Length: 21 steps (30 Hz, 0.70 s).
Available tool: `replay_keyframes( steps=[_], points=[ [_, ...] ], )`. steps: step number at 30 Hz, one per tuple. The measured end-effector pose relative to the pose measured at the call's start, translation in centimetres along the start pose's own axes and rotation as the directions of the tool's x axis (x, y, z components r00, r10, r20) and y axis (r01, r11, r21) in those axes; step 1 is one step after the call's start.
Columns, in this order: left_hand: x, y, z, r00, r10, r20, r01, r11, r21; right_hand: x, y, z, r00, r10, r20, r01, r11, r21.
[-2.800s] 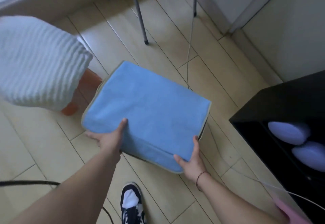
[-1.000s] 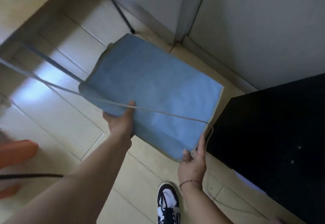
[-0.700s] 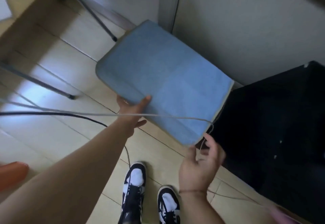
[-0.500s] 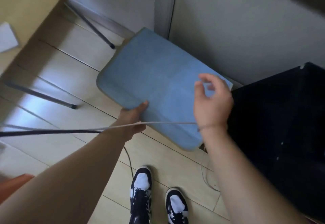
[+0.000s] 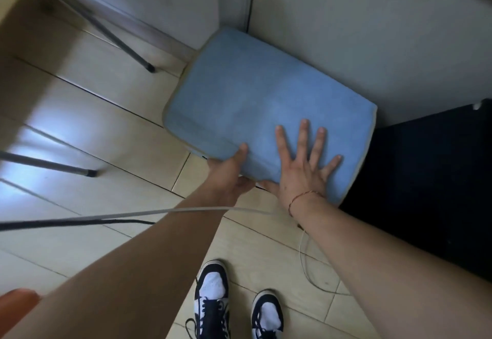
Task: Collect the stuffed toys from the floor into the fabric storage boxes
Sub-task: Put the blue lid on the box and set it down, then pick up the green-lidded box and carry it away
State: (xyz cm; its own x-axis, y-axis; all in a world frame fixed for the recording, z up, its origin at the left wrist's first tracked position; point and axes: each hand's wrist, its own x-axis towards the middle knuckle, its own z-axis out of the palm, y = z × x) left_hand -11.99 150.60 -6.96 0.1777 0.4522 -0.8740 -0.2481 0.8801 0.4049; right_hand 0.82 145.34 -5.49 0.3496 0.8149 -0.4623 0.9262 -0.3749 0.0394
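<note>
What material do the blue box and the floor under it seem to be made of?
The blue box looks like soft fabric, perhaps fleece or felt: matt, slightly fuzzy, with pale piping along its edges. The floor looks like hard glossy tile or laminate planks: cream, with thin dark joints and a bright reflection. Which of the two cannot be told.

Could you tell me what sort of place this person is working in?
Probably a room in a home or small office: pale floor tiles, plain walls meeting at a corner, thin metal furniture legs, and a black cabinet beside the blue fabric storage box.
</note>
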Motion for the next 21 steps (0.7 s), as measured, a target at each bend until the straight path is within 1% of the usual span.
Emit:
replay_keyframes(
  steps=[2, 5, 8, 11, 14, 16, 17, 18, 19, 21],
  points=[
    [0.6, -0.3, 1.3, 1.0, -0.005, 0.022, 0.004, 1.0, 0.021, 1.2, 1.5, -0.7, 1.0, -0.006, 0.011, 0.007, 1.0, -0.029],
    [0.5, -1.4, 2.4, 1.0, -0.02, 0.005, 0.019, 0.999, 0.032, 1.2, 3.3, -1.2, 0.999, -0.02, 0.049, 0.023, 0.998, -0.057],
    [-0.3, -1.3, 2.1, 0.999, -0.048, 0.003, 0.047, 0.98, 0.193, 0.9, 3.5, -1.2, 0.996, -0.02, 0.089, 0.023, 0.999, -0.037],
    [-0.2, 0.9, 0.0, 0.998, -0.063, 0.014, 0.055, 0.942, 0.332, 2.4, 3.3, -1.9, 0.987, -0.016, 0.161, 0.027, 0.998, -0.064],
    [-0.6, 2.7, -2.5, 0.999, 0.012, -0.048, 0.007, 0.924, 0.383, 3.1, 3.0, -2.7, 0.965, -0.004, 0.263, 0.03, 0.995, -0.094],
    [-1.7, 2.5, -4.3, 0.993, 0.032, -0.117, 0.008, 0.943, 0.332, 2.1, 2.4, -3.0, 0.947, -0.003, 0.321, 0.036, 0.995, -0.096],
    [-2.6, 2.0, -5.5, 0.989, 0.003, -0.149, 0.038, 0.963, 0.266, 1.1, 2.1, -3.1, 0.939, -0.003, 0.345, 0.044, 0.993, -0.11],
    [-3.7, 1.1, -6.8, 0.982, -0.042, -0.182, 0.074, 0.982, 0.175, 0.0, 1.9, -3.4, 0.93, -0.003, 0.367, 0.053, 0.99, -0.128],
    [-5.0, 0.1, -8.0, 0.973, -0.102, -0.209, 0.114, 0.993, 0.044, -1.1, 1.7, -3.6, 0.922, -0.003, 0.387, 0.064, 0.987, -0.144],
    [-8.2, -2.5, -10.4, 0.933, -0.247, -0.26, 0.191, 0.956, -0.223, -2.6, 1.5, -4.2, 0.905, -0.012, 0.425, 0.085, 0.984, -0.154]
  ],
)
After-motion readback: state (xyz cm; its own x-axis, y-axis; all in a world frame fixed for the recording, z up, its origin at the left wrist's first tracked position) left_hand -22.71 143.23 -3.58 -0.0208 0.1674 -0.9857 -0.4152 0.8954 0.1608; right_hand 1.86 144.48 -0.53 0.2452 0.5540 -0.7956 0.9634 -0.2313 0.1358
